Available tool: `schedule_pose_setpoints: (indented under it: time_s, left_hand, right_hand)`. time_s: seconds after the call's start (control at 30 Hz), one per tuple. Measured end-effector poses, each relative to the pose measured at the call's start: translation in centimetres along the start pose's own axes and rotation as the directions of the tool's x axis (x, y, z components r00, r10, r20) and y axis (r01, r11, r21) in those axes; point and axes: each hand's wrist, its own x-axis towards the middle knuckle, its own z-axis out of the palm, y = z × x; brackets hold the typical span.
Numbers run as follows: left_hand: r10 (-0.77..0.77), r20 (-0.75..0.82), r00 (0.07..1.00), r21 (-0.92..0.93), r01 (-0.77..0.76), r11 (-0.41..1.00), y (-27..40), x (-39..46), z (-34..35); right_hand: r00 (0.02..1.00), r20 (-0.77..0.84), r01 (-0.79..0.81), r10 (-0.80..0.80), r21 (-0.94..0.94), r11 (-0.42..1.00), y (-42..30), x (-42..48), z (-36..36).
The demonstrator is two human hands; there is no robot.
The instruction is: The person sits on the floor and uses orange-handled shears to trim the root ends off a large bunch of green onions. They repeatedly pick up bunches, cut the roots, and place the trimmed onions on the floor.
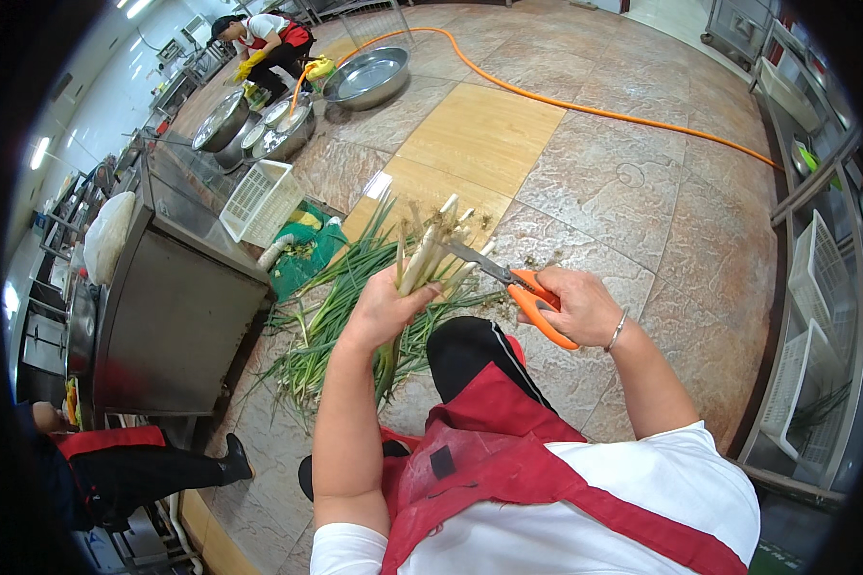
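My left hand (392,302) grips a bunch of scallions (426,251) by their white stems, with the root ends pointing up and away from me. In my right hand (579,305) is a pair of scissors (536,302) with orange handles. Their metal blades reach the stems just below the roots; I cannot tell whether the blades are parted. A large heap of green scallions (309,352) lies on the tiled floor below my left forearm. Bits of root and dirt (503,307) are scattered on the floor near the scissors.
Left of the heap stand a steel cabinet (180,316), a white plastic basket (262,205) and green netting (295,262). Steel basins (367,79) and an orange hose (604,115) lie farther off. One person (277,47) crouches there; another (151,460) stands at left. Shelving (777,287) lines the right.
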Motion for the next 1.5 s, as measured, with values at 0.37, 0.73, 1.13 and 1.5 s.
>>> schedule_pose_setpoints:
  time_s: [0.37, 0.73, 1.13, 1.5]
  left_hand:
    - [-0.039, 0.067, 0.997, -0.041, 0.041, 0.998, -0.2, 0.3, 0.0]
    - [-0.042, 0.040, 0.998, -0.013, 0.042, 0.999, 0.4, 0.4, 0.1]
    - [0.001, -0.008, 1.000, -0.011, -0.001, 1.000, -0.5, 0.2, 0.2]
    - [-0.011, -0.019, 1.000, 0.172, 0.014, 0.985, -0.3, 0.3, 0.6]
  right_hand:
    - [0.959, 0.267, -0.190, 0.091, 0.374, 0.908, 0.5, -0.3, 0.9]
    - [0.927, 0.357, -0.340, 0.117, 0.663, 0.667, 1.1, -1.1, 3.5]
    - [0.978, 0.186, -0.137, 0.097, 0.217, 0.966, -0.4, -0.9, 1.2]
    - [0.985, 0.122, -0.140, 0.126, 0.117, 0.983, -0.9, 0.1, 0.9]
